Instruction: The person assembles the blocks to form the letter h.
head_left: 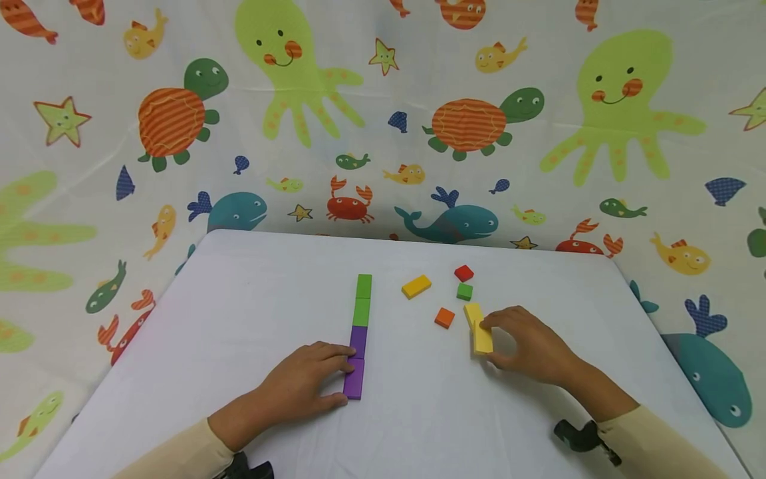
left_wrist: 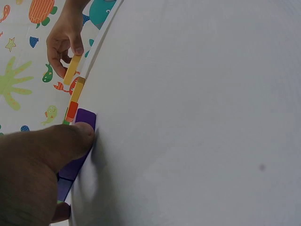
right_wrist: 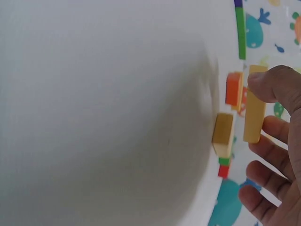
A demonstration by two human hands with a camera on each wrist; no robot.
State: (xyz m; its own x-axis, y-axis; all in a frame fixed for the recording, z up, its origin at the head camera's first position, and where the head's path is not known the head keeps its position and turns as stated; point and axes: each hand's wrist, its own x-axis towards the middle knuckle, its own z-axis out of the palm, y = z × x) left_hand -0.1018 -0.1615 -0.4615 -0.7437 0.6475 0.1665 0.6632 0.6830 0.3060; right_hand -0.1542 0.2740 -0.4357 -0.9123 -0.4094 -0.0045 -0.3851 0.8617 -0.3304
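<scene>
A row of two green blocks (head_left: 362,296) and two purple blocks (head_left: 354,379) runs lengthwise along the white table. My left hand (head_left: 305,382) lies at the left side of the purple pair, fingertips touching its edge and thumb at the near end. In the left wrist view that thumb rests against a purple block (left_wrist: 85,115). My right hand (head_left: 532,346) pinches a yellow block (head_left: 483,339) between thumb and fingers, raised off the table in the right wrist view. Just behind it is a second yellow block (head_left: 472,313), partly overlapped in the head view.
Between and beyond the hands lie a flat yellow block (head_left: 416,287), an orange block (head_left: 445,318), a small green block (head_left: 464,291) and a red block (head_left: 463,273). A sea-animal printed cloth (head_left: 383,146) hangs behind the white table (head_left: 269,279).
</scene>
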